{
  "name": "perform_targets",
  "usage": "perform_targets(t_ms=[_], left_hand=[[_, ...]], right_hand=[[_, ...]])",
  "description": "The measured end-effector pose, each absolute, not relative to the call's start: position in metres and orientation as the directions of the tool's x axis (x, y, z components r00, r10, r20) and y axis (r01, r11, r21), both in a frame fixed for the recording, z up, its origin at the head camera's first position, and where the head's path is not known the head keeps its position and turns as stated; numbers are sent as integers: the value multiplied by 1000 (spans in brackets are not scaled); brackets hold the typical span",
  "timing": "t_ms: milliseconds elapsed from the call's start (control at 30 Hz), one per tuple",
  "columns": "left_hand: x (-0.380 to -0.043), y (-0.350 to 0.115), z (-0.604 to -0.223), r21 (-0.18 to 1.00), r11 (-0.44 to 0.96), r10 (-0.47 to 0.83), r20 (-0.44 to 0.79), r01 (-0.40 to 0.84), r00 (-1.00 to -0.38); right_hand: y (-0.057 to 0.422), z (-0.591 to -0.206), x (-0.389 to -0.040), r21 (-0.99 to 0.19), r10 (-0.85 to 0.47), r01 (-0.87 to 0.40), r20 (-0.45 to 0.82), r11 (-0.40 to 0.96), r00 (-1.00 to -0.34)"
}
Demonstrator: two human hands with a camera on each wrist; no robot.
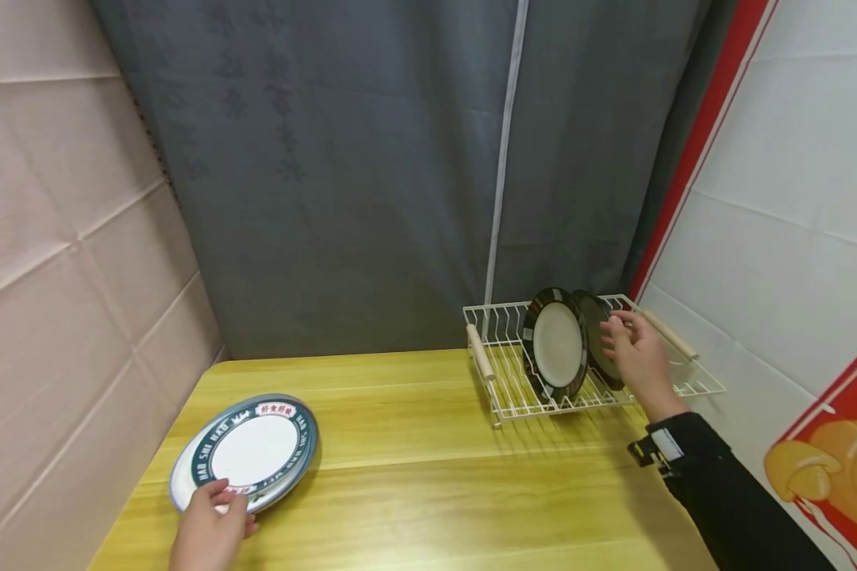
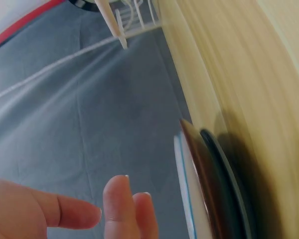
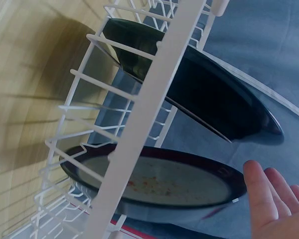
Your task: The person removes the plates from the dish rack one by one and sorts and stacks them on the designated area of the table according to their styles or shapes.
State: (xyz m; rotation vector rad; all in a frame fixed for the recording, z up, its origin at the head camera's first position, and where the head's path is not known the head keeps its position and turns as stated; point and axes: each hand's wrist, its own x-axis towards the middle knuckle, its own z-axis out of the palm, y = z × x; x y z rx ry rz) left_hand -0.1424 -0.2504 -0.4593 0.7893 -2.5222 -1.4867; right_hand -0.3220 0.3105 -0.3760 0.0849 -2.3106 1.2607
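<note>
At the left of the table is a small stack of plates [image 1: 254,450], the top one with a white middle and a blue lettered band. My left hand [image 1: 210,527] hovers over its near rim, fingers loosely bent and holding nothing; in the left wrist view the stacked plates [image 2: 207,189] show apart from the fingertips [image 2: 117,199]. Two dark-rimmed plates stand tilted in the white dish rack: a pale-centred one [image 1: 559,345] and a darker one [image 1: 596,341] behind it. Beside the darker plate is my right hand [image 1: 639,357], empty; its fingers [image 3: 256,186] are near a speckled plate's [image 3: 174,181] rim.
The wire dish rack [image 1: 536,410] with wooden handles [image 1: 480,353] stands at the table's back right, close to the white wall covering [image 1: 771,270]. A grey curtain [image 1: 357,198] hangs along the back. Wooden tabletop [image 1: 400,444] lies between stack and rack.
</note>
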Motion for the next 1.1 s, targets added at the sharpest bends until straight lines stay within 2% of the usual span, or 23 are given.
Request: perform_targets(t_ms=[367,700,1100], left_hand=[[-140,-203,-469,906,302,-375,-172,-296,-911],[-147,-163,-478,936,279,-317,-121,-214,-941],[-167,-116,-473,948,276,-256,-86,-158,-963]], right_hand=[[295,-388,-345,-675,188,-217,473,705,-861],[291,-396,-354,-684,244,-114,403,720,-882],[285,-414,-359,-626,269,-60,417,778,-868]])
